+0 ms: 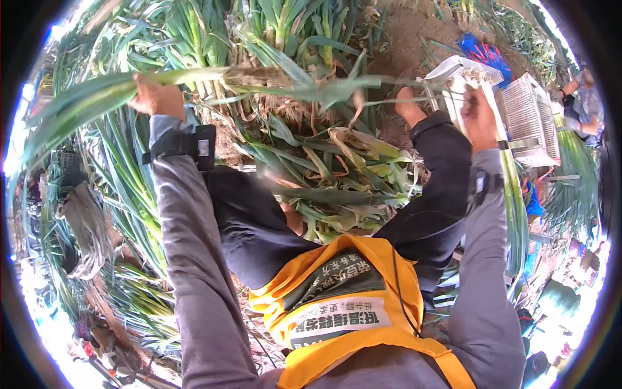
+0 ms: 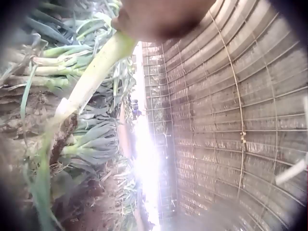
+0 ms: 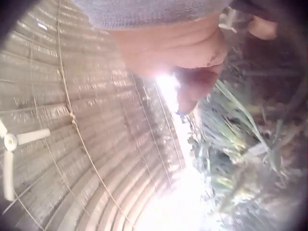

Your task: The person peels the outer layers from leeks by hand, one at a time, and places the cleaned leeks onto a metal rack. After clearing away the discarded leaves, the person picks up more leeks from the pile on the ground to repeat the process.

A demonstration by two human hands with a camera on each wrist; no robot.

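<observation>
In the head view my left hand [image 1: 159,98] grips a long leek [image 1: 204,74] that lies across the view, its green leaves trailing off left. The left wrist view shows the pale stalk of this leek [image 2: 94,72] running down from the hand [image 2: 161,19] to a dirty root end. My right hand [image 1: 479,120] is far to the right with curled fingers, pinching a thin green leaf [image 1: 350,84] stretched out from the leek's root end. In the right wrist view that leaf [image 3: 243,110] hangs away below the curled right hand [image 3: 192,62].
Leek bundles [image 1: 188,35] stand in front, and stripped leaves [image 1: 324,165] lie heaped between my legs. A white crate [image 1: 531,120] and a blue-and-red bag [image 1: 486,55] are at right. Another person [image 1: 583,120] is at the far right edge.
</observation>
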